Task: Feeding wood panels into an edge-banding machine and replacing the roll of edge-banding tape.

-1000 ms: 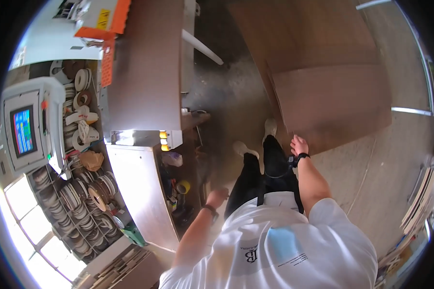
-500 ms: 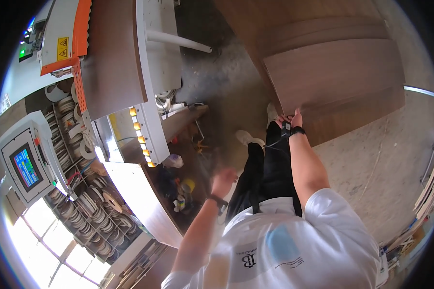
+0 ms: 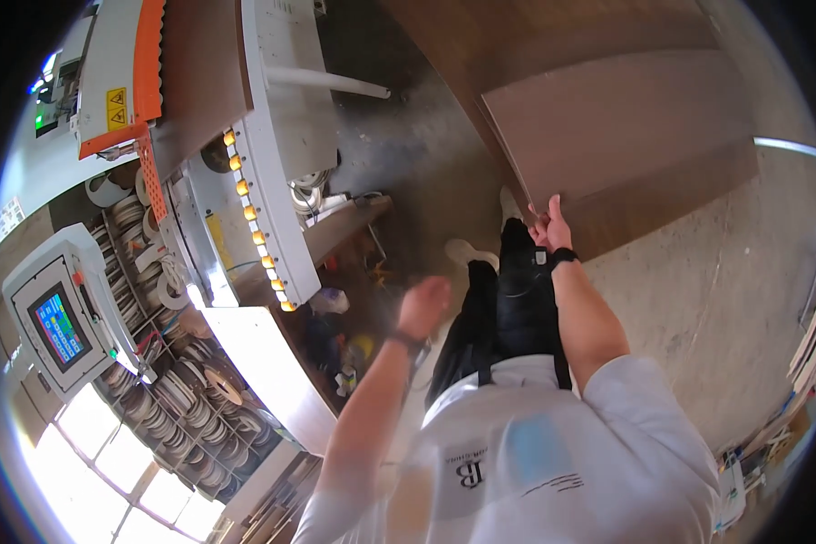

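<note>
My right hand (image 3: pixel 550 227) is at the near left corner of a flat brown panel (image 3: pixel 621 127), its thumb over the edge and its fingers curled at the corner. The panel lies on a larger brown board (image 3: pixel 671 208), which shows along its near side. My left hand (image 3: pixel 423 306) hangs in the air, left of my legs, touching nothing that I can see. Motion smears its fingers. Farther left, another brown panel (image 3: pixel 204 82) rests in a white and orange machine (image 3: pixel 122 91), beside a row of yellow rollers (image 3: pixel 249 213).
A control box with a lit screen (image 3: pixel 59 326) stands at the left. Below it, racks hold several rolls of edging strip (image 3: pixel 177 385). A white worktop (image 3: pixel 263 363) juts out beside my left arm. A pale tube (image 3: pixel 331 82) sticks out from the machine.
The panel in the machine has slid away from me, baring more yellow rollers. My left hand has risen slightly and moved right. My right hand stays by the panel corner, its thumb now more upright.
</note>
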`<state>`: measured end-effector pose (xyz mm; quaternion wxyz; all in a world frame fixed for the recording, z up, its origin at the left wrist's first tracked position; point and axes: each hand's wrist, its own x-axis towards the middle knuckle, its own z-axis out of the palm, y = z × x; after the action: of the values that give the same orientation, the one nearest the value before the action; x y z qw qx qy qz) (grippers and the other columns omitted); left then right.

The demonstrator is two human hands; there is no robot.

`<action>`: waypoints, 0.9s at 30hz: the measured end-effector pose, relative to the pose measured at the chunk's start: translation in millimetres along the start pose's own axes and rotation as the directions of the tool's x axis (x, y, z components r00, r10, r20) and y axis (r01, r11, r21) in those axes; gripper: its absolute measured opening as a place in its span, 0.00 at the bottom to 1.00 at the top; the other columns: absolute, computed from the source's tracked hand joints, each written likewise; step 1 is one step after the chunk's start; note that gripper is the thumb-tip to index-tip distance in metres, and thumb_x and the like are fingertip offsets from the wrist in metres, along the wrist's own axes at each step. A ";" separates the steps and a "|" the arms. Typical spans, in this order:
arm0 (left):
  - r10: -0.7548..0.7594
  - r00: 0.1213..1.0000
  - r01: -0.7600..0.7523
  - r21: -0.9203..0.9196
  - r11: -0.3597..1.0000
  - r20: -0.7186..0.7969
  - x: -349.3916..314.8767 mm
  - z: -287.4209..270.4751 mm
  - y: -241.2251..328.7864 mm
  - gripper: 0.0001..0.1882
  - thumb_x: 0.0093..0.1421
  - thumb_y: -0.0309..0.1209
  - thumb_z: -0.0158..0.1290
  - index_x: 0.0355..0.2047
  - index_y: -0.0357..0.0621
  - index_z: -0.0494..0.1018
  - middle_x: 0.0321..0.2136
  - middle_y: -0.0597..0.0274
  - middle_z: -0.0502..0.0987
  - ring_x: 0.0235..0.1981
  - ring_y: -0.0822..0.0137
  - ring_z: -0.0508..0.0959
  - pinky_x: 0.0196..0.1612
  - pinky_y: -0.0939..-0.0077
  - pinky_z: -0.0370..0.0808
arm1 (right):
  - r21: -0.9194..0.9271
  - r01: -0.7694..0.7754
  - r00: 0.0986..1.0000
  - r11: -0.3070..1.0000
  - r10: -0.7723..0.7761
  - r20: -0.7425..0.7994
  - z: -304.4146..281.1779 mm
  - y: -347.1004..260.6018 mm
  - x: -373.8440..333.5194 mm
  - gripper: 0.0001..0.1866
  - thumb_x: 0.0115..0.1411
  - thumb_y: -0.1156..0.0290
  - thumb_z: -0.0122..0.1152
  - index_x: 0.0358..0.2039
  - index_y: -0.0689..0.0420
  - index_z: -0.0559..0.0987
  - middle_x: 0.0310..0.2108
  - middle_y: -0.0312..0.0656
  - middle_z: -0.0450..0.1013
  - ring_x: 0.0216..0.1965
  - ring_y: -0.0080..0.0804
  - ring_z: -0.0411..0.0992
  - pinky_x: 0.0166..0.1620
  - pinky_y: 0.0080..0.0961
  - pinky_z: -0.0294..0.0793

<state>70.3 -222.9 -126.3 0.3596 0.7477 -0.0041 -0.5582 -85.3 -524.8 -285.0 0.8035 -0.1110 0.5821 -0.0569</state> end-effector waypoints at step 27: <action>-0.122 0.816 -0.382 -0.686 0.619 -0.565 -190.0 -49.7 45.0 0.14 0.69 0.39 0.53 0.43 0.39 0.74 0.38 0.61 0.79 0.38 0.66 0.79 0.43 0.71 0.77 | -0.260 0.093 0.963 0.961 -0.153 -0.221 -51.6 -46.4 -101.2 0.26 0.67 0.44 0.52 0.53 0.51 0.76 0.42 0.37 0.79 0.38 0.32 0.77 0.41 0.36 0.76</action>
<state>58.1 -152.4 62.1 0.6708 0.6451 0.2849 -0.2296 -164.5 -553.3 -195.6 0.7023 -0.2388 0.6690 -0.0468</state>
